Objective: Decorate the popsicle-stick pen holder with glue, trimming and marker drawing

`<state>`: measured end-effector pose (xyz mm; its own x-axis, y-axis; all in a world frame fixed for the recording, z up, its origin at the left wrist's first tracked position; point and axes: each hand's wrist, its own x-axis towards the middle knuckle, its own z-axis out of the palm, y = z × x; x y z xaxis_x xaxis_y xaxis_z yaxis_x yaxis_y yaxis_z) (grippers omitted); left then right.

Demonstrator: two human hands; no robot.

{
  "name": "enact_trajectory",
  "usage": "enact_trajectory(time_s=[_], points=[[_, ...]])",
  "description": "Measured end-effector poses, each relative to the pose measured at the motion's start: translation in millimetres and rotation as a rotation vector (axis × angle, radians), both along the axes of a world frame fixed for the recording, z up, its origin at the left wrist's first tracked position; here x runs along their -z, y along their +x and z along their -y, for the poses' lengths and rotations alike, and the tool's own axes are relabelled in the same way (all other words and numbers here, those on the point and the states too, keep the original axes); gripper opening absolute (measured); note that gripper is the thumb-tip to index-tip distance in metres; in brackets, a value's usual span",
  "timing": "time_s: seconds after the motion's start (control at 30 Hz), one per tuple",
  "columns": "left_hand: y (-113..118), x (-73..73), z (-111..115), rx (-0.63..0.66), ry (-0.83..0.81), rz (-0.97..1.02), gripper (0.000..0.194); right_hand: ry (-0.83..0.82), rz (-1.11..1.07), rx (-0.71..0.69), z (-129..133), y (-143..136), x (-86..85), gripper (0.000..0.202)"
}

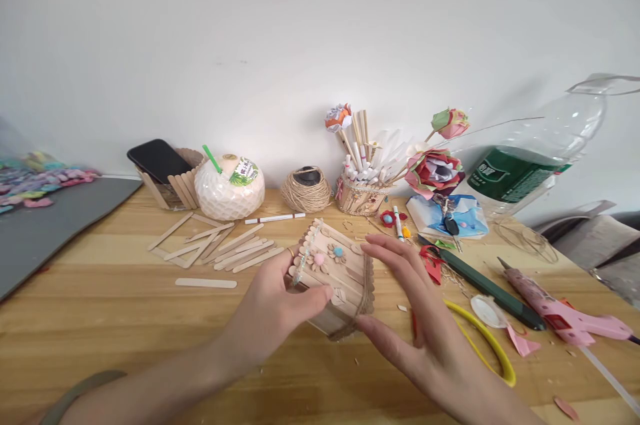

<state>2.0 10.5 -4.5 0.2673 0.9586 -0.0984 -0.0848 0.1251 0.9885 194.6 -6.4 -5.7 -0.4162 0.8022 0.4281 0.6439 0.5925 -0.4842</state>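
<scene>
A small craft-stick box (pixel 345 282) is tilted in front of me above the table. Its face carries flower shapes with a pink and a blue pompom, and twine trims the right edge. My left hand (pixel 285 302) is closed around its left side, thumb lying on the decorated face. At the box's right end my right hand (pixel 420 312) has its thumb and fingers spread apart, fingertips close to the twine-trimmed edge; whether they touch it I cannot tell. The box's underside and my left fingers behind it are hidden.
Loose craft sticks (pixel 235 248) lie left of the box. Behind stand a wrapped coconut (pixel 230 188), a twine ball (pixel 306 190) and a marker holder (pixel 363 195). To the right are yellow-handled scissors (pixel 500 352), a green craft knife (pixel 495 288), a pink glue gun (pixel 565 312) and a large bottle (pixel 520 172).
</scene>
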Motion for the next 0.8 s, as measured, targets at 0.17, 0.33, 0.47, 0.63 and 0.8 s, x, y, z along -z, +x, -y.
enact_trajectory(time_s=[0.17, 0.33, 0.47, 0.63, 0.8], points=[[-1.8, 1.8, 0.8, 0.023, -0.002, 0.025, 0.026, -0.176, -0.024, -0.002, 3.9, -5.7, 9.8, 0.067], [-5.4, 3.5, -0.7, 0.094, -0.006, 0.089, 0.023, -0.217, -0.034, -0.049, -0.7, -11.3, 17.3, 0.081], [-8.5, 6.2, -7.2, 0.129, -0.019, 0.036, 0.018, -0.215, 0.010, -0.069, -0.8, -11.5, 23.2, 0.092], [-7.4, 13.2, -12.7, 0.163, -0.010, -0.025, 0.024, -0.139, -0.004, -0.009, 1.3, -14.4, 34.4, 0.088], [-13.7, 25.8, -9.4, -0.143, 0.471, -0.223, 0.030, -0.036, -0.079, 0.028, 1.6, -18.2, 43.9, 0.091]])
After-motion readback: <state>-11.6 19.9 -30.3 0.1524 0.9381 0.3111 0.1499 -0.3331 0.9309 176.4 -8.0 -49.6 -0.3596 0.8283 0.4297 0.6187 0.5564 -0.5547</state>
